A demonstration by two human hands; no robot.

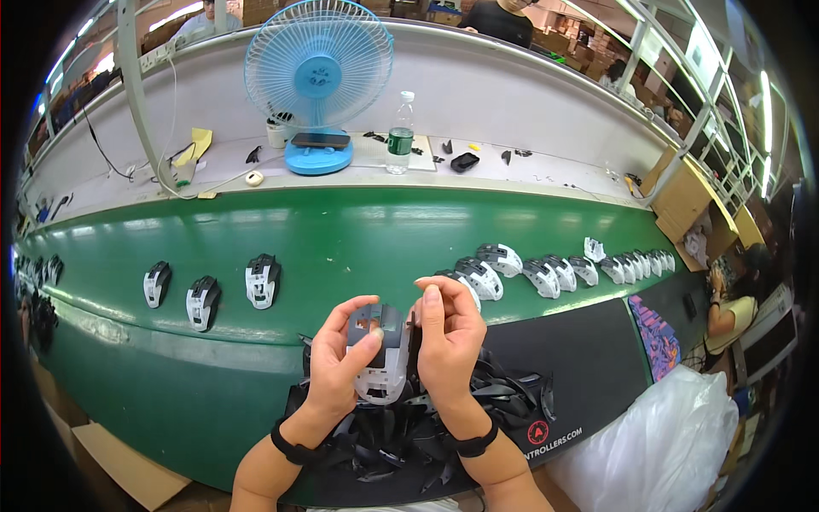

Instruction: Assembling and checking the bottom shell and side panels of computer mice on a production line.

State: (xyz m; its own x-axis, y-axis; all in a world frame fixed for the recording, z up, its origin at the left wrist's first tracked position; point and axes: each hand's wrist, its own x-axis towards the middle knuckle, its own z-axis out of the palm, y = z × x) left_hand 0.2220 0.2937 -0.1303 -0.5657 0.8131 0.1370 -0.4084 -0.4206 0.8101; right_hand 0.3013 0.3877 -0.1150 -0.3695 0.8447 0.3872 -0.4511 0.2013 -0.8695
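A computer mouse shell [381,375], white with a dark grey top and open cut-outs, is in my left hand [334,354]. My left thumb presses on its face while the fingers wrap its left side. Close by its right side is my right hand [450,337], with fingers curled and the thumb pointing up. A thin dark plastic piece [415,340] shows at the edge of the right fingers, partly hidden by them. Below both hands, a heap of black curved plastic pieces [503,384] lies on a black mat [580,358].
On the green bench [111,358] stand a few mouse shells [203,303] at left and a row of several more [542,277] at right. A blue fan [318,81] and a water bottle [399,136] occupy the back ledge. A plastic bag [653,444] bulges at lower right, near a co-worker [738,316].
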